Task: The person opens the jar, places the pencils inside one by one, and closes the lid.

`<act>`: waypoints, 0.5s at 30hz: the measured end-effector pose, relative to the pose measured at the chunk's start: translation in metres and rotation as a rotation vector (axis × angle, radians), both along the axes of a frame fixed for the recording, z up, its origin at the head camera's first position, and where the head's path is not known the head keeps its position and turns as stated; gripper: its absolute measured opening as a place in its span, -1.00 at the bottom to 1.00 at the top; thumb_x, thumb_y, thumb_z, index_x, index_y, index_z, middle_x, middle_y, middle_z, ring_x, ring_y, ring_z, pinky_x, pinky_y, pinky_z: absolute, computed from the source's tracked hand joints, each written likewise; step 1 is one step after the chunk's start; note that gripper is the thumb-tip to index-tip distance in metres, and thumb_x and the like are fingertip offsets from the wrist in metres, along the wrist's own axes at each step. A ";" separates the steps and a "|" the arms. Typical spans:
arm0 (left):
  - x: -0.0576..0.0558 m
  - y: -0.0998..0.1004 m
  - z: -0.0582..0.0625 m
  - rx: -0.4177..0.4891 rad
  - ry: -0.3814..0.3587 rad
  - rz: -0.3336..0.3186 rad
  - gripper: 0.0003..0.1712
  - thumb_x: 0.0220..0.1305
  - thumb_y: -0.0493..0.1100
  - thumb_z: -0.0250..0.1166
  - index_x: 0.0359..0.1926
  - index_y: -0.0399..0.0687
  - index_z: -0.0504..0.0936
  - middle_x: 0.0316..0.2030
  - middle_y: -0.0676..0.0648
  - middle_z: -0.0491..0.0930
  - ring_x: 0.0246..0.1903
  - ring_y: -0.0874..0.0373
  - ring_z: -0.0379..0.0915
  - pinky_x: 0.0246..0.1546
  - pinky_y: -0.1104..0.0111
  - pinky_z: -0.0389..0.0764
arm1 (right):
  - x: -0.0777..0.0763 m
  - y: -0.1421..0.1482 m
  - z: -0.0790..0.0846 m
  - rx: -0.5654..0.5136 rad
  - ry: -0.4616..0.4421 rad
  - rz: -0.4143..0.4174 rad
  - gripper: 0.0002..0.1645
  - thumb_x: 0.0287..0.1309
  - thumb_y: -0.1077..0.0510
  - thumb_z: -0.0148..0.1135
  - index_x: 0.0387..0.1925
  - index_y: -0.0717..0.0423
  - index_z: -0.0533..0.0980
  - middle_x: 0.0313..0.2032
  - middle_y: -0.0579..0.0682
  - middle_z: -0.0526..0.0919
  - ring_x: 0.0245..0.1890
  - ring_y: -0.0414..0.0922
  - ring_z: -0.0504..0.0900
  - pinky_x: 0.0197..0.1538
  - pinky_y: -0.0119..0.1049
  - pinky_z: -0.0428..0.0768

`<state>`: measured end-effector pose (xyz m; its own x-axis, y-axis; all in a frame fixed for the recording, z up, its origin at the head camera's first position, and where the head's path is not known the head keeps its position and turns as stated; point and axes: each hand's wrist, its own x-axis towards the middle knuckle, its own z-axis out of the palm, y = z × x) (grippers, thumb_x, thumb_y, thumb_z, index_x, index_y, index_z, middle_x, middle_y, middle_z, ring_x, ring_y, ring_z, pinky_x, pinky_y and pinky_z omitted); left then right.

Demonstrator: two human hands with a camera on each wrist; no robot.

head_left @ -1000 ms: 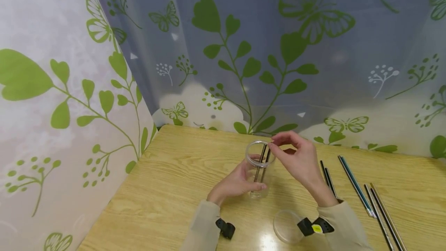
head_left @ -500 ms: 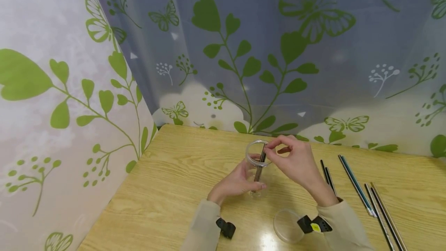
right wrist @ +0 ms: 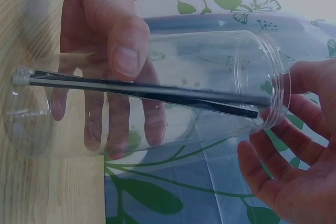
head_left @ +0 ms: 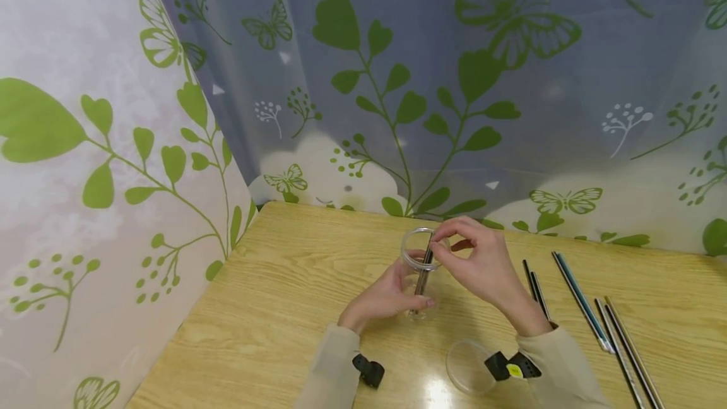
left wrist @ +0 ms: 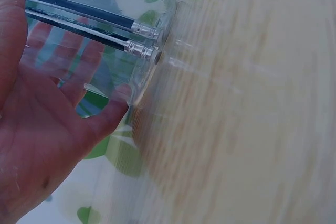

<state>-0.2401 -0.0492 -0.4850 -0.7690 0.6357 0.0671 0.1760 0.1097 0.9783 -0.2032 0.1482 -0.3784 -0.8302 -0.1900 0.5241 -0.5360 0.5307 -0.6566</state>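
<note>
My left hand [head_left: 386, 297] grips a clear plastic jar [right wrist: 205, 51] around its side, tilted with its mouth up. Inside lean two dark pencils [right wrist: 184, 92], close together. Their silver ferrules [left wrist: 140, 50] and eraser ends rest near the jar's bottom. At the mouth, my right hand [head_left: 479, 260] pinches the upper end of a pencil between thumb and forefinger. The other right fingers [right wrist: 268, 166] are bent beside the rim in the right wrist view. The exact contact at the pencil's tip is partly hidden by the rim and fingers.
A round clear lid [head_left: 470, 368] lies on the wooden table [head_left: 255, 333] near my right wrist. To the right lie more pencils: two dark ones [head_left: 536, 289], a teal one [head_left: 582, 298] beside a black one, and several others [head_left: 630, 352]. A patterned curtain [head_left: 369, 112] hangs behind.
My right hand has shifted slightly left at the jar's mouth, bringing one pencil against the other; they stood apart before. My left hand and the jar stay in place.
</note>
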 end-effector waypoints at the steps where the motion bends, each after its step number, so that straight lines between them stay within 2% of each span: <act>1: 0.000 0.000 0.000 0.001 -0.003 0.000 -0.11 0.22 -0.20 0.46 0.47 0.25 0.22 0.45 0.14 0.36 0.50 0.00 0.21 0.49 -0.07 0.23 | 0.000 0.000 -0.001 -0.010 0.010 0.008 -0.88 0.21 0.26 0.41 -0.28 -0.04 0.70 -0.17 -0.10 0.74 -0.20 -0.23 0.69 -0.20 -0.28 0.72; 5: -0.001 0.000 0.000 0.008 -0.014 0.001 -0.09 0.23 -0.22 0.46 0.50 0.18 0.19 0.47 0.08 0.35 0.51 -0.01 0.20 0.49 -0.06 0.23 | 0.000 0.003 -0.003 -0.059 0.023 0.019 -0.89 0.25 0.28 0.37 -0.23 0.03 0.71 -0.17 -0.09 0.75 -0.20 -0.33 0.66 -0.20 -0.37 0.69; 9: 0.000 0.000 -0.001 0.001 -0.043 0.010 -0.05 0.24 -0.20 0.46 0.52 0.15 0.14 0.51 -0.03 0.31 0.52 -0.09 0.18 0.49 -0.08 0.24 | 0.002 0.008 -0.003 -0.105 -0.015 0.005 -0.88 0.30 0.27 0.33 -0.16 0.08 0.70 -0.15 -0.04 0.75 -0.18 -0.40 0.63 -0.15 -0.49 0.64; 15: 0.001 -0.001 0.000 -0.025 -0.063 0.036 -0.04 0.22 -0.17 0.49 0.51 0.19 0.14 0.48 0.03 0.35 0.51 -0.12 0.20 0.47 -0.10 0.27 | 0.006 0.023 -0.005 -0.110 -0.042 -0.019 -0.84 0.35 0.26 0.29 -0.08 0.07 0.67 -0.13 0.01 0.75 -0.15 -0.46 0.60 -0.13 -0.55 0.61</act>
<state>-0.2388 -0.0503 -0.4848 -0.7937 0.6082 0.0026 0.1097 0.1389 0.9842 -0.1971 0.1717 -0.3832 -0.8549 -0.1174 0.5054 -0.4972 0.4637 -0.7333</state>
